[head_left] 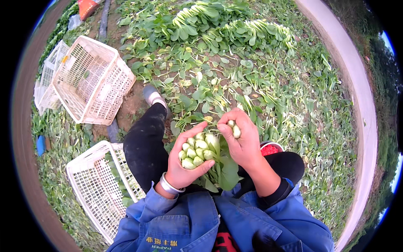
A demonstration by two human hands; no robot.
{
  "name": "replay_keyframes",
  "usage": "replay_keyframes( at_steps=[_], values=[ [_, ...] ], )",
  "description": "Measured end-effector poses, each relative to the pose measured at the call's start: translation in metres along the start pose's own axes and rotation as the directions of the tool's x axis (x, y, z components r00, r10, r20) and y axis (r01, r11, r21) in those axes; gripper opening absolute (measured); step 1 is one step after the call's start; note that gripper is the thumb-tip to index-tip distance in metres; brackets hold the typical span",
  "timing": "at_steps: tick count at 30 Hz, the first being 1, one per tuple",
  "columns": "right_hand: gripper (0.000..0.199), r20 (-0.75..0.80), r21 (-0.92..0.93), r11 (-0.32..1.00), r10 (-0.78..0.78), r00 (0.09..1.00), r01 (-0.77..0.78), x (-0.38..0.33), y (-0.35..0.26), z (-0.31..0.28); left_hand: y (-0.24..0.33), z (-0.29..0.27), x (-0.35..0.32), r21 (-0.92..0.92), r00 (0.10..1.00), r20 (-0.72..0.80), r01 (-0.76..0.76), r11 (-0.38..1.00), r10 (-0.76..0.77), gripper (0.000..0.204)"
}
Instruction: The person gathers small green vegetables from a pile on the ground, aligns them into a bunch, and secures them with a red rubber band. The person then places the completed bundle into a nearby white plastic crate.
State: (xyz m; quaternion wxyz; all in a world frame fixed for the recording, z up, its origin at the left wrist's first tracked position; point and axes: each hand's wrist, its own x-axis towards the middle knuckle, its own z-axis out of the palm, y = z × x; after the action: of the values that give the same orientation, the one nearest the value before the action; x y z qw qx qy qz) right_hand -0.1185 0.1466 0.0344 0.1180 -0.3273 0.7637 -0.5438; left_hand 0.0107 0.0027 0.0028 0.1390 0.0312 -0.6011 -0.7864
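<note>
My left hand [183, 161] is curled round a bunch of leafy greens [199, 150], whose pale green stem ends face up in a tight cluster. Their dark leaves [228, 172] hang down between my two hands. Close beside it, my right hand [243, 140] is closed on a few more greens [235, 129]; their pale stem ends show at the palm, and the rest is hidden by the fingers. A metal bracelet [168, 185] circles my left wrist.
Rows of laid-out greens [252, 33] lie ahead among loose leaves. White plastic crates [94, 80] stand at the left; another crate [98, 180] by my left leg holds some greens. A container of red bits [270, 148] sits by my right knee. A pale path [361, 105] curves along the right.
</note>
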Motion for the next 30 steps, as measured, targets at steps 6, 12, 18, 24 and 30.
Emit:
replay_keyframes(
  at_steps=[6, 12, 18, 24, 30],
  values=[
    [0.042, -0.094, -0.221, 0.916, -0.361, 0.928, 0.334, -0.013, -0.055, 0.047, 0.04, -0.009, -0.007, 0.139, 0.977, -0.164, -0.115, 0.984, 0.137, 0.087],
    [0.066, -0.079, 0.442, 0.857, -0.258, 0.963, 0.266, 0.011, -0.076, 0.081, 0.106, -0.041, 0.018, 0.524, 0.962, -0.026, -0.217, 0.824, 0.27, 0.089],
    [0.1, 0.269, 0.682, 0.724, -0.123, 0.955, -0.098, 0.014, -0.064, 0.177, 0.152, -0.1, 0.018, 0.732, 0.987, -0.1, 0.161, 0.662, -0.13, 0.065],
    [0.081, 0.485, 0.23, 0.939, -0.338, 0.807, 0.255, 0.016, 0.017, 0.123, 0.073, -0.091, -0.052, 0.727, 0.905, -0.41, 0.401, 0.557, -0.117, 0.084],
    [0.009, -0.41, -0.329, 0.853, 0.257, 0.875, -0.405, 0.1, 0.376, -0.066, 0.068, -0.138, -0.09, 0.686, 0.831, -0.536, 0.533, 0.495, -0.152, 0.089]
  ],
)
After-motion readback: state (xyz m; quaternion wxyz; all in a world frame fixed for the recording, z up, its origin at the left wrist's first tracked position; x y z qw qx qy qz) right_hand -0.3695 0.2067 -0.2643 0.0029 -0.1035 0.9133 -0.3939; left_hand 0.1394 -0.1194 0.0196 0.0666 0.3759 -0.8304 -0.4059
